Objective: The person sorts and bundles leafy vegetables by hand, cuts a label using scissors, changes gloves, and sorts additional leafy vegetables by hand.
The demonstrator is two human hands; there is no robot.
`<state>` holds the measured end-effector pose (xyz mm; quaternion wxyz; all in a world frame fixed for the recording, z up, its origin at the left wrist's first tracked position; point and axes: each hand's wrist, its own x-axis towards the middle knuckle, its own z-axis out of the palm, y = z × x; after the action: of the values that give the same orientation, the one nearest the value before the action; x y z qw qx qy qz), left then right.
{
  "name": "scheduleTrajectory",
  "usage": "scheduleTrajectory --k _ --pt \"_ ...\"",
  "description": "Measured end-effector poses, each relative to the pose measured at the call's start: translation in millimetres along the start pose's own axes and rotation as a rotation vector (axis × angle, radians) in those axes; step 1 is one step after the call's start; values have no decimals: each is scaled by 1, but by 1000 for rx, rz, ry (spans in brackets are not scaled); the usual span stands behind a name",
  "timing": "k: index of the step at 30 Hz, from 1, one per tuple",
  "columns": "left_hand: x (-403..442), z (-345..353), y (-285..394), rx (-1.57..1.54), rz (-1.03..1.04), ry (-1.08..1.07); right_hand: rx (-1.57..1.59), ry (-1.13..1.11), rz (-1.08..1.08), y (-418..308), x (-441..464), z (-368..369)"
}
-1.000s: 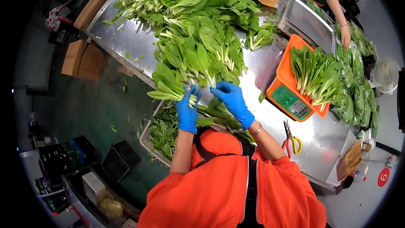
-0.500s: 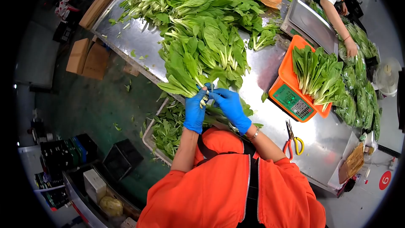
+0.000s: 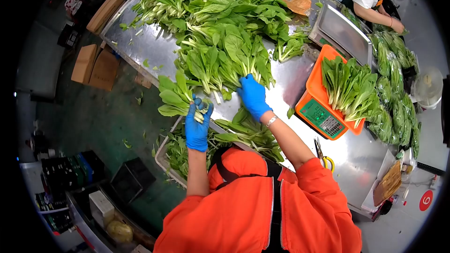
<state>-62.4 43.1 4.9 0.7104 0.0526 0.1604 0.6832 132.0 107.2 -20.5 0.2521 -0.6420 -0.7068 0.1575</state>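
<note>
My left hand (image 3: 197, 129), in a blue glove, is closed around the pale stem ends of a small leafy green (image 3: 174, 97), whose leaves point up and left. My right hand (image 3: 253, 97), also gloved in blue, reaches to the near edge of a big heap of leafy greens (image 3: 220, 14). Its fingers are curled on the stem base of a plant there; the fingertips are partly hidden. Below my hands, more loose greens (image 3: 180, 147) fill a pale crate (image 3: 161, 155) by the table's edge. Another bunch (image 3: 248, 133) lies close to my body.
On the metal table (image 3: 293, 82), an orange scale (image 3: 323, 117) bears a bunch of greens (image 3: 349, 84). Scissors or pliers with yellow handles (image 3: 328, 161) lie nearby. Bagged greens (image 3: 398, 107) line the right side, with a second scale (image 3: 344, 33) and a co-worker's arm (image 3: 377, 18) beyond.
My hands have moved apart. The right went up to the heap; the left came down and left with its green. The co-worker's hand has drawn up from the bagged greens.
</note>
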Motion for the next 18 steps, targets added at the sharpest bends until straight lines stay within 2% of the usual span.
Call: scheduleTrajectory --k 1,2,3,5,6,7,9,11,14,18 --pt "-4 13 -5 6 -2 71 -31 15 -11 -1 5 0" --pt "-6 31 -7 85 24 285 52 85 11 0 3 -3" --pt "-2 24 -4 82 25 284 50 85 9 2 4 -6" --pt "1 3 1 -8 -80 84 826 -57 365 -1 -1 -27" --pt "4 -1 0 33 -91 71 1023 -150 412 2 -4 -35" --pt "7 2 -3 36 -97 65 1025 -141 412 3 -5 -39" --pt "9 10 -14 133 -80 9 1391 -275 448 3 -13 -47" --pt "13 11 -25 110 -134 -49 1419 -273 441 -6 -20 -53" --pt "12 12 -44 398 -188 140 1443 -219 355 -18 -30 -49" --pt "11 21 -50 403 -127 270 1359 -170 314 -26 -38 -42"
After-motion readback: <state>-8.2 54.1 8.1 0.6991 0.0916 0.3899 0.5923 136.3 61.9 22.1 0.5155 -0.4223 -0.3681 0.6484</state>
